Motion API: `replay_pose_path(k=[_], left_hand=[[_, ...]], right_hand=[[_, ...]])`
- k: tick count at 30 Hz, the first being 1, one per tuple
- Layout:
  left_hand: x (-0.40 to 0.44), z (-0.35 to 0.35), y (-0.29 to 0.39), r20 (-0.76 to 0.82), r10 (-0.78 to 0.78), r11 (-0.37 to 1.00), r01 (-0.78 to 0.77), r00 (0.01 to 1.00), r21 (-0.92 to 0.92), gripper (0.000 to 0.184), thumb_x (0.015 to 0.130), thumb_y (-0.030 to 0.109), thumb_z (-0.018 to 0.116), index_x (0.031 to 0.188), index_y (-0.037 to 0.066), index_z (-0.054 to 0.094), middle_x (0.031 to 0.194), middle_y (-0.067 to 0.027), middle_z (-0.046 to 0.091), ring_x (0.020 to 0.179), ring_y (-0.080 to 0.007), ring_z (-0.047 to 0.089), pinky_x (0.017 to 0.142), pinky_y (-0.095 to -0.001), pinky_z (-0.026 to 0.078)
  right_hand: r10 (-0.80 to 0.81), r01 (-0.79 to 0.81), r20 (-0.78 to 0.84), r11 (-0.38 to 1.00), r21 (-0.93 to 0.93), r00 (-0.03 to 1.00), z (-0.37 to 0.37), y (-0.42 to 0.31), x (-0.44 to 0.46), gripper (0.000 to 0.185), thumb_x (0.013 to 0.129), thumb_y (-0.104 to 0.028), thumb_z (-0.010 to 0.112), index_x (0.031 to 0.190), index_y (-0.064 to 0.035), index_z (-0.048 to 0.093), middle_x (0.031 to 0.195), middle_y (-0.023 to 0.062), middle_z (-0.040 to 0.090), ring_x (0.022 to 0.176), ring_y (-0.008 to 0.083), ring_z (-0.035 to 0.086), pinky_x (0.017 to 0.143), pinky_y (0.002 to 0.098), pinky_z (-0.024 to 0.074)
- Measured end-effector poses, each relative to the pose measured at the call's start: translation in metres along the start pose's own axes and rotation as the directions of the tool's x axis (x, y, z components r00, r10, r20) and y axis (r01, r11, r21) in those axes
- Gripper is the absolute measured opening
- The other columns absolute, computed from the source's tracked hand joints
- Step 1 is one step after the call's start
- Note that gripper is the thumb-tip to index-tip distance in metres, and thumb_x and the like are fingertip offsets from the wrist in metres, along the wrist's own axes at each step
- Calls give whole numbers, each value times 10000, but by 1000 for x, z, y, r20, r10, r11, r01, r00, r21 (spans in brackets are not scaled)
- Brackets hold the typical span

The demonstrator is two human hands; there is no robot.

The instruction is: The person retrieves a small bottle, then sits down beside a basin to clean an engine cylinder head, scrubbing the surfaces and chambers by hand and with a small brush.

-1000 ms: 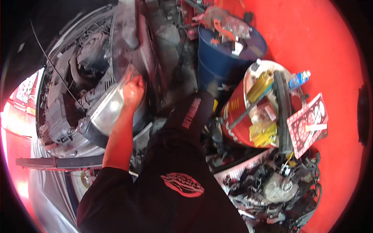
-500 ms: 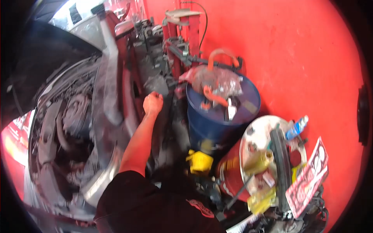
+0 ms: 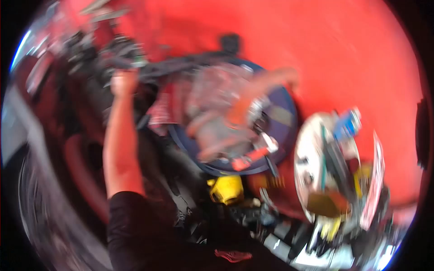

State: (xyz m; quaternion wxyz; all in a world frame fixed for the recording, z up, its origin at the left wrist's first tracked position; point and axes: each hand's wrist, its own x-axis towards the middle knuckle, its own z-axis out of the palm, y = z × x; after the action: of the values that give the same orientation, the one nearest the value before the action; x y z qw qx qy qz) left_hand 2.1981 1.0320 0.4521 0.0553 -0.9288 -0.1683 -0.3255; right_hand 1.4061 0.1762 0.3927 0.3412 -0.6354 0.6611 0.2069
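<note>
My left hand (image 3: 124, 82) reaches far forward at the end of a bare forearm. Motion blurs it, but it looks rounded and closed. It is against dark metal equipment (image 3: 122, 54), and whatever it may hold is hidden. To its right, a long dark bar (image 3: 181, 63) runs behind a blue drum (image 3: 284, 128). Clear plastic bags (image 3: 217, 88), an orange curved hose (image 3: 266, 86) and a red-and-white item (image 3: 255, 153) lie on the drum lid. My right hand is out of view.
A white-topped drum (image 3: 309, 144) carries a blue bottle (image 3: 347, 125) and several other items. Below the blue drum sits a yellow container (image 3: 226, 189). A car body (image 3: 36, 131) borders the left, and a red wall (image 3: 339, 58) rises at right.
My view has swung right and closer to the blue drum. My left hand has moved forward from beside the car to the dark equipment. The open engine bay has left view.
</note>
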Motion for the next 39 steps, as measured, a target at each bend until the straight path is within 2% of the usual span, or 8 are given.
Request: replay_pose_path(k=[1,2,4,12,24,29,37,39], left_hand=[[26,20,-5,230,145,969,-184,962,163,531,908,559,477,935,88,721,844,-186,707,852,-348,705,728,-477,560],[43,14,9,252,-231,973,222,940,61,638,900,624,439,1131,70,657,1046,-207,683,996,-368,667,826,-505,528],[85,59,-14,395,-115,992,127,911,-4,786,870,669,442,1351,49,482,1313,-185,565,1218,-398,529,984,-538,420],[161,193,-71,514,190,978,-210,837,-19,747,820,625,563,960,-103,660,991,-323,636,1053,-454,591,869,-518,465],[167,167,-40,477,-123,992,115,870,46,770,779,619,586,1107,-75,646,1191,-278,605,1144,-388,580,957,-465,456],[141,96,-89,279,-454,884,466,846,24,864,698,778,555,1081,18,700,1099,-191,678,1032,-354,650,875,-475,504],[-87,-17,-140,187,143,971,-174,972,162,734,790,693,584,831,-33,687,788,-206,670,665,-390,646,619,-515,503],[-215,-154,-9,274,0,956,80,962,-282,609,780,552,693,803,-56,715,749,-188,693,590,-348,623,607,-500,510]], right_hand=[[48,-49,15,997,57,999,6,36,-2,288,889,-242,587,1085,-31,594,910,129,615,697,329,654,593,478,535],[96,-102,53,988,114,994,19,79,6,288,887,-242,589,1082,-29,595,906,129,614,695,331,653,593,482,535],[207,-255,175,913,320,963,67,182,24,289,884,-241,595,1076,-26,596,898,131,612,690,336,652,594,489,536],[246,-250,47,962,113,968,125,103,-126,281,844,-237,677,986,-4,608,829,147,628,603,297,638,521,429,517],[407,-373,-37,867,329,913,153,107,-144,294,822,-234,686,1015,-28,603,801,122,614,563,262,619,497,439,511],[339,-323,-10,903,284,941,174,154,-137,172,841,-198,641,865,-30,671,756,108,620,552,254,609,490,416,493],[110,-139,97,912,386,989,212,216,-46,217,825,-228,616,709,-47,646,609,55,599,489,176,558,452,335,439],[-64,56,13,940,338,998,238,268,-7,272,855,-251,603,696,-30,605,630,58,616,487,168,570,442,332,431]])
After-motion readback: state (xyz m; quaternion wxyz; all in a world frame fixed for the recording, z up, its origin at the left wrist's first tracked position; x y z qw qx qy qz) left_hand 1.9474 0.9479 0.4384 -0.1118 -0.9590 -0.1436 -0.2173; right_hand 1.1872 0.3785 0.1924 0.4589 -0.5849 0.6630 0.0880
